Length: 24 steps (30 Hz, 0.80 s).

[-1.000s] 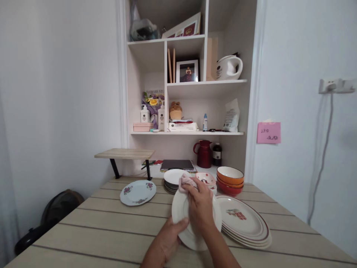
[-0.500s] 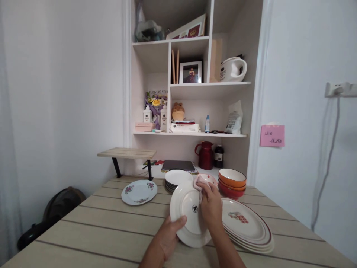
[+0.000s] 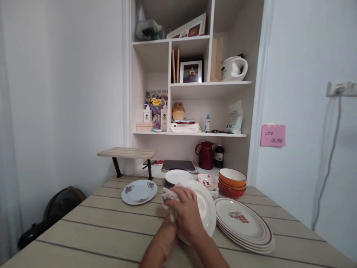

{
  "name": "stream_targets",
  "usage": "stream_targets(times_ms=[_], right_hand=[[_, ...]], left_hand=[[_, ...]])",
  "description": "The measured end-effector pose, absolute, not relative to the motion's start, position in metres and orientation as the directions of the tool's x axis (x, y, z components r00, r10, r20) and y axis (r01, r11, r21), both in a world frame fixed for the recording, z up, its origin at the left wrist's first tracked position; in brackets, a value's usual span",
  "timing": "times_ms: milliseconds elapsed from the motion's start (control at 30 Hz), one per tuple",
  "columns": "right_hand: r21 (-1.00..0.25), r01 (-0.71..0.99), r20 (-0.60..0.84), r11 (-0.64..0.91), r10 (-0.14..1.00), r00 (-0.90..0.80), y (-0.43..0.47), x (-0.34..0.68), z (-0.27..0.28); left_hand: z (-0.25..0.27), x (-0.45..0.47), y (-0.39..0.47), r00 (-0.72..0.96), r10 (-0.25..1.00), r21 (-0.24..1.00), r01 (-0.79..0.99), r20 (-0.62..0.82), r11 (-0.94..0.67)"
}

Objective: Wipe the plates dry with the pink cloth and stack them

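Note:
A white plate (image 3: 206, 204) is held tilted above the table, its underside facing me. My left hand (image 3: 166, 231) grips its lower left edge; the fingers are mostly hidden behind my right wrist and the plate. Across the plate's left side, my right hand (image 3: 187, 208) is closed on a pale pink cloth (image 3: 169, 196), which covers the rim there. Just right of the plate lies a stack of oval plates (image 3: 251, 223) with dark red rims. Behind it stands a stack of white plates (image 3: 177, 176) with dark sides.
A flowered plate (image 3: 138, 192) lies on the left of the slatted table (image 3: 111, 238). Small pink patterned bowls (image 3: 208, 181) and orange and red bowls (image 3: 232, 182) are stacked at the back right. A small raised shelf (image 3: 126, 152), laptop (image 3: 178, 166) and red jug (image 3: 205, 155) stand behind.
My right hand with the cloth has swept from the plate's upper right rim to its left side. The plate has turned and shifted slightly right, and the pink bowls are now uncovered.

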State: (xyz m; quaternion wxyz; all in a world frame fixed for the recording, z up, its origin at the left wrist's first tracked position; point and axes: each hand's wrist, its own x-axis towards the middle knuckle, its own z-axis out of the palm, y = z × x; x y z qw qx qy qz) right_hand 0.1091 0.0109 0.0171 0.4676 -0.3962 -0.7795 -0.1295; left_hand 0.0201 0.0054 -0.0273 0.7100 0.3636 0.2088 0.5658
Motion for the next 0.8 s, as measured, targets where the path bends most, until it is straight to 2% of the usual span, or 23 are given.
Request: stream_targets(times_ms=[133,200,467,633,800], right_hand=[[-0.331,0.820,0.848,0.467,0.528,0.042,0.027,0.141,0.015],[-0.399,0.826,0.825,0.398,0.550,0.133,0.034,0.155,0.013],[-0.490,0.791,0.781,0.367,0.587,0.212,0.043,0.169,0.006],[-0.557,0.698,0.779,0.451,0.576,0.250,0.051,0.178,0.002],[-0.611,0.632,0.746,0.476,0.613,0.260,0.054,0.176,0.001]], left_hand=[[-0.030,0.018,0.004,0.390,0.916,0.811,-0.563,0.090,0.159],[-0.031,0.018,0.003,0.407,0.908,0.815,-0.558,0.103,0.158],[-0.029,0.013,0.006,0.366,0.924,0.798,-0.588,0.114,0.134],[-0.028,0.004,0.010,0.283,0.958,0.785,-0.603,0.043,0.143],[-0.025,0.000,0.013,0.203,0.977,0.716,-0.691,0.060,0.099]])
